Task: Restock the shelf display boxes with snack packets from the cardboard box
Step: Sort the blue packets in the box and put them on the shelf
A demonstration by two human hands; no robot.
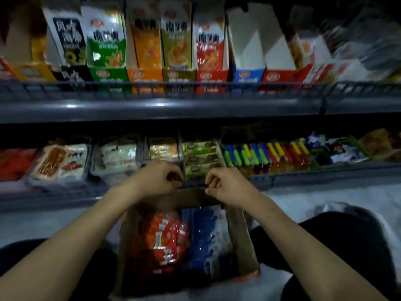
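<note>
Our left hand [159,178] and right hand [225,186] curl at the far rim of the cardboard box [243,235]; whether they pinch it we cannot tell. Below them lie red packets [165,237] and blue packets [206,233]. Display boxes [211,80] stand above, beyond the shelf rail [152,105].

One cardboard box [243,242], two hands [159,178] [225,184], nine or so upright display boxes [213,77].
</note>
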